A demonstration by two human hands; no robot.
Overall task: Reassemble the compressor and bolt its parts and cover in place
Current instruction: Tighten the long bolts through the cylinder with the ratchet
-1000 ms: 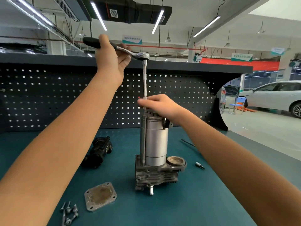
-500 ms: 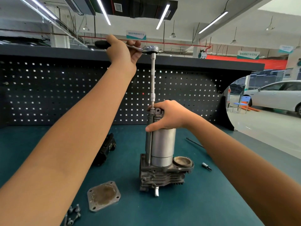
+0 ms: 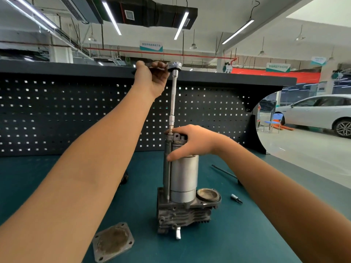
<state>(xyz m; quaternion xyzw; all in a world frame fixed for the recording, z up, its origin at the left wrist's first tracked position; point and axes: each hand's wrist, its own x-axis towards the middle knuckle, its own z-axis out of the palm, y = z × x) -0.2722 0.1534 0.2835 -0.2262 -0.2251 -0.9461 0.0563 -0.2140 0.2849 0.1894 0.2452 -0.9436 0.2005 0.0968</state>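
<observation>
L hand [image 3: 152, 76] is clamped round the handle of the ratchet [image 3: 174, 65], fingers curled over it, held high, level w/ the top edge of the bench back; from the ratchet head an extension bar [image 3: 173, 97] drops nearly straight down, leaning a little, to a small socket [image 3: 171, 119] at the top left corner of the compressor [image 3: 182, 179].

R hand [image 3: 193, 141] grips the compressor's top end, fingers wrapped over the cap, thumb pointing down against the silver cylinder's left side; fingertips sit just beside the socket.

Compressor stands upright mid-bench on the green mat [image 3: 228, 243], finned grey base down, cylinder up; a long thin bolt [image 3: 168, 177] runs down the cylinder's left side to the base; a round open port shows on the base's right.

Square cover plate [image 3: 113, 242] w/ corner holes lies flat front-left of the base, apart from it; a small bit [image 3: 236, 198] lies to the right, and a thin rod [image 3: 224, 171] further back; a dark part [image 3: 124, 178] peeks out behind the L forearm.

Black pegboard [image 3: 57, 114] backs the bench; white car [image 3: 319, 111] and blue chair [image 3: 273, 122] stand beyond, right.
</observation>
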